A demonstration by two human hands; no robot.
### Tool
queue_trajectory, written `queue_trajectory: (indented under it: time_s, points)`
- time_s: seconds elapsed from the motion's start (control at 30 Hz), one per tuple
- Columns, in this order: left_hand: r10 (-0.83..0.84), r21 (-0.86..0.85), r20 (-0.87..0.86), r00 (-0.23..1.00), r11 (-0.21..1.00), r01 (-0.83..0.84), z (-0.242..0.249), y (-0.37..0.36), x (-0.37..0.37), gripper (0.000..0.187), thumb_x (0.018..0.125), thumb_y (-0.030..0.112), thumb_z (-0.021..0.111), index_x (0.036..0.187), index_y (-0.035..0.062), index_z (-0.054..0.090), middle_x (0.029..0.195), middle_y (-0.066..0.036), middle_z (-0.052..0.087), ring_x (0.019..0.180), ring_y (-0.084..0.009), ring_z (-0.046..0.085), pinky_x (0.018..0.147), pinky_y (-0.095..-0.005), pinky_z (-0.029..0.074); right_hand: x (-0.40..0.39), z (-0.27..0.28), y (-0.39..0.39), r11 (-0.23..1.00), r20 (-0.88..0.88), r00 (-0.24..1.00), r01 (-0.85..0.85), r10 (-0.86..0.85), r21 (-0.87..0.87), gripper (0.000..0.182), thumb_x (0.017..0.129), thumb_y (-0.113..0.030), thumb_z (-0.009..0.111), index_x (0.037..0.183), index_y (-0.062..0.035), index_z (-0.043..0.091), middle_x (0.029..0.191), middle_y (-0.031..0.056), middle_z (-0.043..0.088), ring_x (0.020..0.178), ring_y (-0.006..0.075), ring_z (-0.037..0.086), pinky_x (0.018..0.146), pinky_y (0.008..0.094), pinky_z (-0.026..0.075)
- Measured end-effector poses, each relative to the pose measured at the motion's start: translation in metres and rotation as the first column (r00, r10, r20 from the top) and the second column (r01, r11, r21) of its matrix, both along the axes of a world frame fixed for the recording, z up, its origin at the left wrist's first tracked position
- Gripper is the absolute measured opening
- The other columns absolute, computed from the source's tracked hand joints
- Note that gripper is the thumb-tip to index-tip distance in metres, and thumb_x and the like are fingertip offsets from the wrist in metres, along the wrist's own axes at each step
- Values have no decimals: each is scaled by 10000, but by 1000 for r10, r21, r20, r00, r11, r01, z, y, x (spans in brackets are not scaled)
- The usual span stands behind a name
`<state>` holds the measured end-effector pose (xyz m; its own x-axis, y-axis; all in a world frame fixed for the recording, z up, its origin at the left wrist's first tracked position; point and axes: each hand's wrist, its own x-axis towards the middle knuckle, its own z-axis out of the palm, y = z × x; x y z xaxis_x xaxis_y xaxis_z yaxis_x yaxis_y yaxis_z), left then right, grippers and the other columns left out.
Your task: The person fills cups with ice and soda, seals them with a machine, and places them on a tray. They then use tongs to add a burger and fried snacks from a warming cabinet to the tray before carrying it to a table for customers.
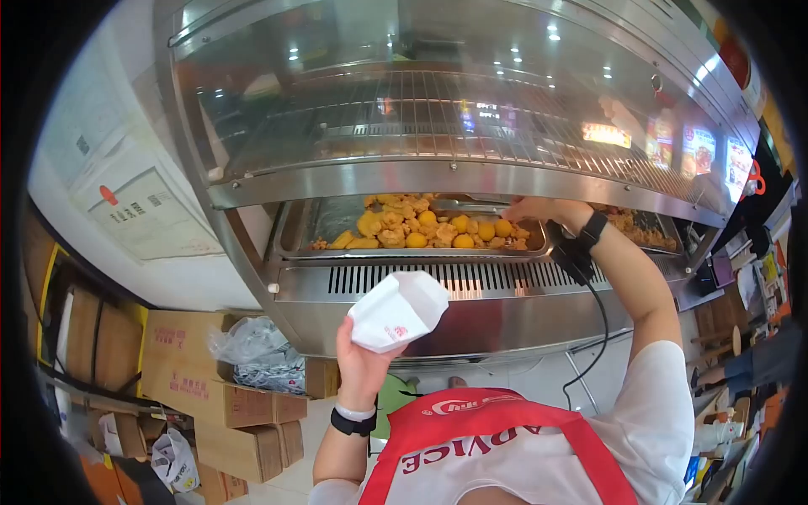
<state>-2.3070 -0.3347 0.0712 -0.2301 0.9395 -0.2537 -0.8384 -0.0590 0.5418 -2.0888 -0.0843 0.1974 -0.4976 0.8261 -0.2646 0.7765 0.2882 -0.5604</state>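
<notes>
My left hand (362, 370) is closed around a white paper food box (399, 313), which is open at the top and has a small red print. It is held in front of the warming cabinet. My right hand (532, 210) reaches under the cabinet's glass and is closed on metal tongs (471, 205), its fingers partly hidden. The tongs lie across the back of a metal tray (412, 252) with fried pieces (390, 229) and several round yellow balls (464, 241) in it.
The glass-fronted warming cabinet (454, 173) has a wire shelf above. Beside my right wrist is a black object (574, 259) with a hanging cable (603, 337). A second tray of food (633, 229) sits further right. Cardboard boxes (198, 370) are stacked at the lower left.
</notes>
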Motion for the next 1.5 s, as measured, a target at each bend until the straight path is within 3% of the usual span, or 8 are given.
queue_trajectory:
  time_s: [0.13,0.27,0.43,0.5,0.57,0.77,1.13,1.5]
  points:
    - [-57,14,144,988,998,55,-1,13,0,531,836,474,303,1258,156,355,1248,-79,414,1113,-295,423,849,-468,363,13,-14,4,995,-345,938,2,-37,-99,215,776,-257,602,767,-46,561,655,2,511,529,92,430,467,221,349]
    - [-41,-49,195,980,997,52,-6,13,-5,534,826,493,291,1232,160,387,1244,-83,418,1108,-310,419,836,-476,368,25,-3,-11,977,-238,959,113,-154,-179,179,805,-227,572,750,-57,567,649,-14,526,507,62,430,436,181,315]
    - [-62,-41,261,963,996,75,-4,21,0,526,813,487,315,1230,176,391,1247,-88,413,1131,-315,392,864,-507,328,20,9,-29,772,-321,937,-304,137,-559,199,773,-243,616,791,-52,562,654,-19,541,532,5,403,459,161,290]
    - [-91,24,309,947,996,88,-5,21,0,536,804,495,322,1235,183,387,1262,-90,394,1145,-313,375,875,-514,314,2,9,-36,755,-383,909,-364,162,-546,260,764,-273,627,868,-50,544,683,-16,546,519,12,394,446,169,279]
    - [-47,-14,336,941,998,55,-1,17,-1,547,799,506,317,1240,189,380,1270,-93,380,1143,-312,374,873,-503,320,-21,10,-35,927,-338,940,-88,-43,-364,286,762,-292,632,907,-63,537,719,-18,545,513,16,379,445,178,272]
    - [-10,-4,349,937,1000,12,-6,3,-10,573,818,519,253,1255,164,362,1273,-98,370,1144,-325,367,886,-487,315,-116,-54,30,962,-330,916,-157,226,224,237,825,-337,539,832,-101,523,726,-14,553,493,24,377,419,172,286]
    - [181,-16,351,919,982,-187,-21,-45,-41,559,808,513,267,1242,175,367,1250,-104,386,1114,-319,393,832,-482,362,-152,-43,30,968,-302,936,-114,180,223,241,818,-347,545,810,-107,524,719,-12,559,490,24,384,417,167,284]
    - [33,-6,332,943,999,-33,-8,-7,-34,558,811,511,269,1240,169,369,1251,-106,391,1114,-316,398,836,-484,360,-139,-45,23,973,-295,941,-107,165,205,245,811,-357,551,789,-114,525,712,-9,566,487,24,391,414,163,282]
